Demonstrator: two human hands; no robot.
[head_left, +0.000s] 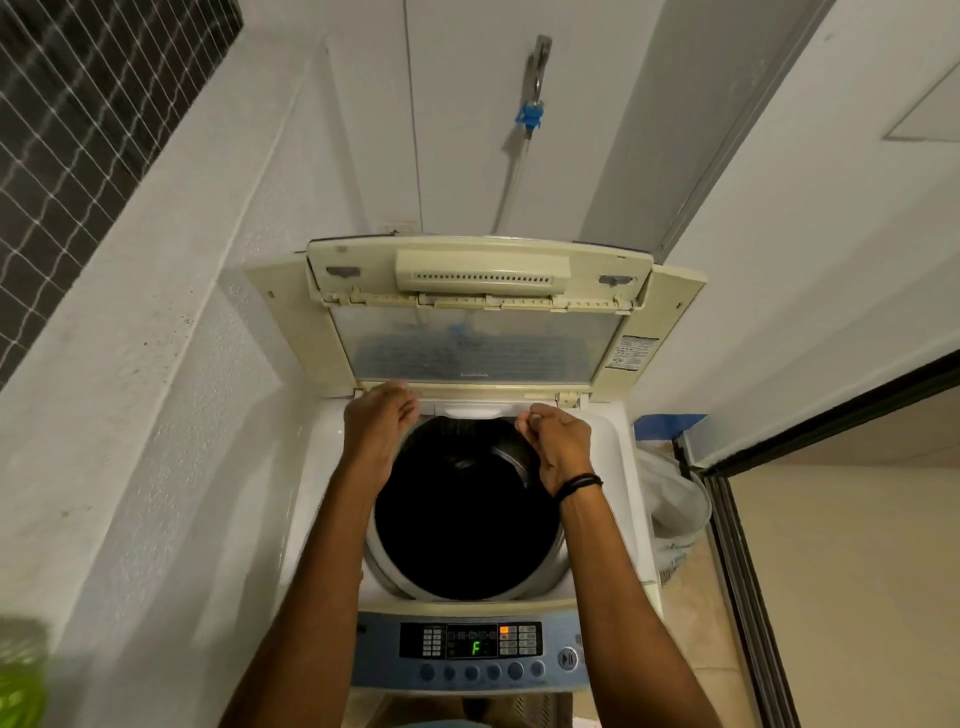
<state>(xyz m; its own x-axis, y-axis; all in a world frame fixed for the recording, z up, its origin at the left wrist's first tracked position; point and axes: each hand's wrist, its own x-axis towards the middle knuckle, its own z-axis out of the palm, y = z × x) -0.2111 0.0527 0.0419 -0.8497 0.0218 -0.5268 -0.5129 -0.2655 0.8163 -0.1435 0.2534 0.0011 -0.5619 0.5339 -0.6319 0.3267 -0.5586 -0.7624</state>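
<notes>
One cream lid (475, 338), folded open, upright

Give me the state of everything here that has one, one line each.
Washer lid: open, folded upright.
Drum: uncovered, inside too dark to see.
Display: lit, showing F.
Left hand: at the opening's back rim, blurred, grip unclear.
Right hand: fingers curled at the back rim, grip unclear.
Tap: hose attached.
</notes>
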